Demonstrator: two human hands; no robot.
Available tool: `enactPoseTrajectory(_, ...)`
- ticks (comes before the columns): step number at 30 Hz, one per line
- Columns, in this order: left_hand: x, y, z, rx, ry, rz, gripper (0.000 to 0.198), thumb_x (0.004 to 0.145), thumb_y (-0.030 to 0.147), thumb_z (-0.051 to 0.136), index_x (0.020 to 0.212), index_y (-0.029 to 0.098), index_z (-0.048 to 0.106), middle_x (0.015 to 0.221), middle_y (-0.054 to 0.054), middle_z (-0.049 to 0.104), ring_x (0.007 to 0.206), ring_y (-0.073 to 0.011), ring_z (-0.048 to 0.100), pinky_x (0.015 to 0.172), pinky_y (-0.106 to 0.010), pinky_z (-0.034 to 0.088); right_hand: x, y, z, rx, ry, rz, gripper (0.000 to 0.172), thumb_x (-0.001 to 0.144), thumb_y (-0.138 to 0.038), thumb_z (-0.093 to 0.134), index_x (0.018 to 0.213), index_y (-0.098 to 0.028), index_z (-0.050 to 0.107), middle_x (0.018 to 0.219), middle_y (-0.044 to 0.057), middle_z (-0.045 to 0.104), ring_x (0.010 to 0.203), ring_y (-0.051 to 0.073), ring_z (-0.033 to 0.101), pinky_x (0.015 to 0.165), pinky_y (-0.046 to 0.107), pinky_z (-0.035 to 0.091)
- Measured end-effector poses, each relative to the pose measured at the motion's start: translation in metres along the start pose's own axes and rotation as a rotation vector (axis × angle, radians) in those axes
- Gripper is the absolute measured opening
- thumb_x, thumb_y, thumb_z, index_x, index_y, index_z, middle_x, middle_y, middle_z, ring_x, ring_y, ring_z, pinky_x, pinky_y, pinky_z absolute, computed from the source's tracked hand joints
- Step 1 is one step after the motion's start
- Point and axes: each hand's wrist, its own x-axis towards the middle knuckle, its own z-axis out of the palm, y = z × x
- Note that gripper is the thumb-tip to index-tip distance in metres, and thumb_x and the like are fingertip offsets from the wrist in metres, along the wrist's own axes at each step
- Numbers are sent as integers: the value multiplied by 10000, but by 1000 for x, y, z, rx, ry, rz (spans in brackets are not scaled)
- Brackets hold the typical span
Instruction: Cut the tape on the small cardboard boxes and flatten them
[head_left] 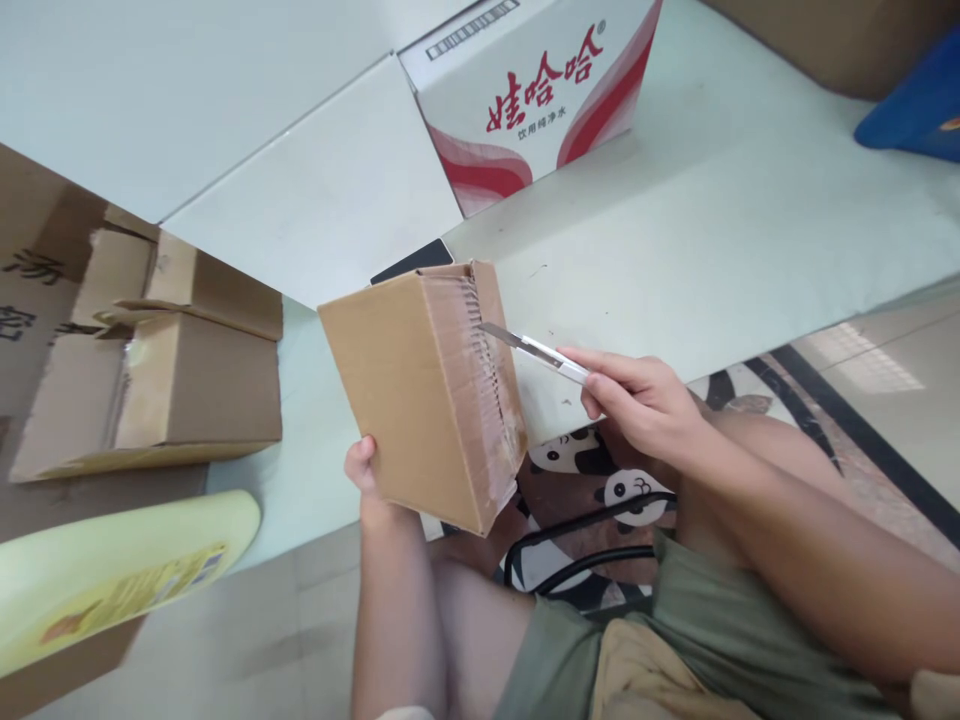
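Observation:
A brown cardboard box [397, 400] is tilted over the table's front edge, its taped seam turned to the right. Clear tape [484, 370] runs along that side, wrinkled over the seam. My left hand [364, 470] grips the box at its lower left edge, thumb on the near face and the other fingers hidden behind. In my right hand [637, 395] is a utility knife [551, 360] with a silver handle. Its blade points left, with the tip at the taped seam; whether it cuts into the tape I cannot tell.
A white and red water carton [540, 110] stands behind the box. Smaller cardboard boxes [217, 385] sit at left, near a pale green bottle [135, 570]. A blue object [915, 110] is at far right on the pale tabletop [720, 220]. A dark flat object [409, 262] lies behind the box.

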Motion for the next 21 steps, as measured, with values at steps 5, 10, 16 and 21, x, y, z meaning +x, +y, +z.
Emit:
enactPoseTrajectory(5,3,1,3,39,50,44,624,576,430,778,1159,230,681,787,-35,767,664,-240,719,575,-326,600,0,-2,1,-113,25,40,422,925,-274,466,1242,-149,715,538,-38,488,474,92,419,471,216,370)
enactPoseTrajectory(10,3,-3,-2,68,88,56,624,581,439,767,1164,231,692,864,-54,778,690,-258,720,645,-376,611,1,-8,3,-174,-5,64,444,919,-296,449,1233,-144,723,527,-37,451,461,91,355,443,216,309)
enactPoseTrajectory(16,2,-6,-7,105,114,129,599,591,473,752,1136,232,696,825,-54,760,700,-271,712,766,-447,594,-1,-9,8,-280,-9,-11,443,920,-255,448,1267,-149,702,492,-49,423,426,87,329,456,222,309)
enactPoseTrajectory(21,1,-7,5,94,66,109,556,518,378,824,1043,231,712,841,-47,760,713,-240,711,677,-357,598,0,-4,14,-295,108,-13,439,935,-263,438,1280,-163,690,547,-18,530,461,115,397,499,256,384)
